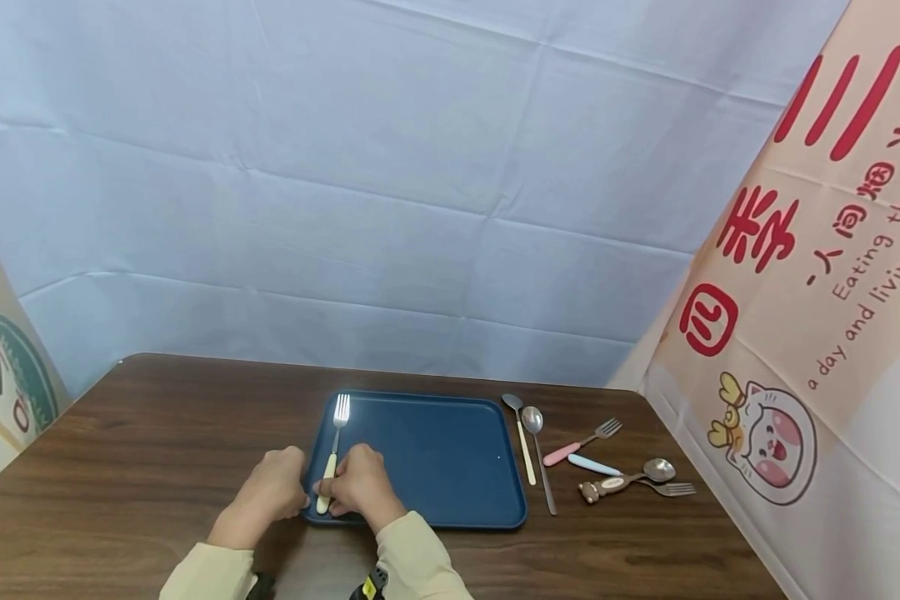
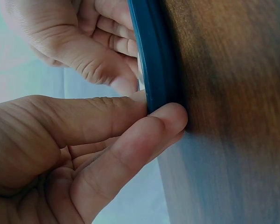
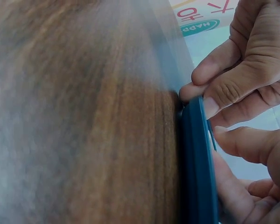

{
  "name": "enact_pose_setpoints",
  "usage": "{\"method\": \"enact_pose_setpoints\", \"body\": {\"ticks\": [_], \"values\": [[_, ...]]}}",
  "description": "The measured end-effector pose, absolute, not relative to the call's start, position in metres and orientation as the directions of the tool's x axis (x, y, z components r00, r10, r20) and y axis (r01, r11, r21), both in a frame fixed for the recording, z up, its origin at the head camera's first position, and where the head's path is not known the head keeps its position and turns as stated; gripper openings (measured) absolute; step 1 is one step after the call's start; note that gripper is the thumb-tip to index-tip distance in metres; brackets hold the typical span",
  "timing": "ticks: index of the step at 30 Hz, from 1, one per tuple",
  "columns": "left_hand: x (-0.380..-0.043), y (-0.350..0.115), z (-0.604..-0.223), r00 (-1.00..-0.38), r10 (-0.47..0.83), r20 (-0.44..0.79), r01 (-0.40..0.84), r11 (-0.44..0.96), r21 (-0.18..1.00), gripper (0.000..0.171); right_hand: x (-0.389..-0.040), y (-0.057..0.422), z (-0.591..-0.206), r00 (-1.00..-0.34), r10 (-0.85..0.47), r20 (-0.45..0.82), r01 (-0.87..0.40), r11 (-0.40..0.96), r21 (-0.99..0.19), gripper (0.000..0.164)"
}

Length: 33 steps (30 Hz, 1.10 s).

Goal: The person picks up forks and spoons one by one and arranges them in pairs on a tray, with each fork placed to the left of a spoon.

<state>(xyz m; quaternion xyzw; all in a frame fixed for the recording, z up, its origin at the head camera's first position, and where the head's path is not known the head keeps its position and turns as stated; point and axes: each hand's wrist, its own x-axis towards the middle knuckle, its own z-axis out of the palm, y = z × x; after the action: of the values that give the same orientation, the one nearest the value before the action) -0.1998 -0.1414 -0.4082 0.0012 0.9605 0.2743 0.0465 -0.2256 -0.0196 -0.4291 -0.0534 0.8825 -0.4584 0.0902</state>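
A blue rectangular tray [image 1: 435,467] lies on the table. Along its left side is a fork [image 1: 337,441] with a cream handle, tines toward the far edge. My left hand [image 1: 273,485] pinches the tray's near-left corner; in the left wrist view its thumb lies on top of the blue rim [image 2: 157,60] and fingertips are at the underside. My right hand [image 1: 363,482] is over the tray and pinches the lower end of the fork's handle between thumb and finger. In the right wrist view the fork is mostly hidden behind the tray's edge [image 3: 198,172].
Right of the tray lie a cream-handled spoon [image 1: 526,450], a metal spoon [image 1: 544,467], a pink-handled fork [image 1: 566,452], a blue-handled utensil [image 1: 594,464] and a brown bear-handled spoon [image 1: 615,484] crossing it. A pale cloth [image 1: 375,208] hangs behind the wooden table [image 1: 172,425].
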Motion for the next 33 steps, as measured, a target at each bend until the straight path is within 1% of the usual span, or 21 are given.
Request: {"method": "enact_pose_setpoints", "body": {"ticks": [4,13,16,18,20,21,23,26,30,33], "values": [[-0.2,-0.141,-0.409,-0.996,0.029,-0.083,-0.019,0.852,0.523,0.019,-0.225,-0.019,-0.429,-0.98,-0.172,-0.103,-0.011,0.56,-0.828,0.023],[-0.202,-0.141,-0.411,-0.996,0.029,-0.088,-0.023,0.848,0.529,0.019,-0.227,-0.019,-0.431,-0.978,-0.187,-0.091,-0.026,0.544,-0.838,0.018],[-0.202,-0.141,-0.411,-0.996,0.03,-0.085,-0.02,0.849,0.529,0.019,-0.226,-0.017,-0.43,-0.976,-0.205,-0.071,-0.065,0.589,-0.805,0.019],[-0.202,-0.142,-0.411,-0.996,0.031,-0.085,-0.019,0.847,0.532,0.018,-0.225,-0.016,-0.428,-0.973,-0.226,-0.043,-0.118,0.654,-0.747,0.02],[-0.202,-0.143,-0.411,-0.996,0.033,-0.077,-0.014,0.843,0.537,0.018,-0.224,-0.015,-0.425,-0.966,-0.26,-0.02,-0.181,0.726,-0.664,0.02],[-0.202,-0.143,-0.411,-0.997,0.034,-0.073,-0.011,0.841,0.54,0.018,-0.224,-0.015,-0.423,-0.96,-0.28,-0.009,-0.214,0.753,-0.622,0.018],[-0.202,-0.143,-0.411,-0.997,0.037,-0.061,-0.003,0.836,0.549,0.018,-0.222,-0.014,-0.419,-0.946,-0.323,0.011,-0.279,0.798,-0.535,0.019],[-0.202,-0.144,-0.411,-0.998,0.039,-0.045,0.007,0.826,0.564,0.017,-0.219,-0.014,-0.413,-0.926,-0.378,0.02,-0.348,0.83,-0.437,0.023],[-0.202,-0.144,-0.413,-0.998,0.042,-0.042,0.01,0.814,0.581,0.016,-0.214,-0.015,-0.407,-0.911,-0.412,0.015,-0.398,0.869,-0.294,0.017],[-0.202,-0.145,-0.414,-0.998,0.044,-0.052,0.006,0.821,0.571,0.016,-0.209,-0.017,-0.404,-0.901,-0.433,0.0,-0.424,0.882,-0.205,0.018]]}}
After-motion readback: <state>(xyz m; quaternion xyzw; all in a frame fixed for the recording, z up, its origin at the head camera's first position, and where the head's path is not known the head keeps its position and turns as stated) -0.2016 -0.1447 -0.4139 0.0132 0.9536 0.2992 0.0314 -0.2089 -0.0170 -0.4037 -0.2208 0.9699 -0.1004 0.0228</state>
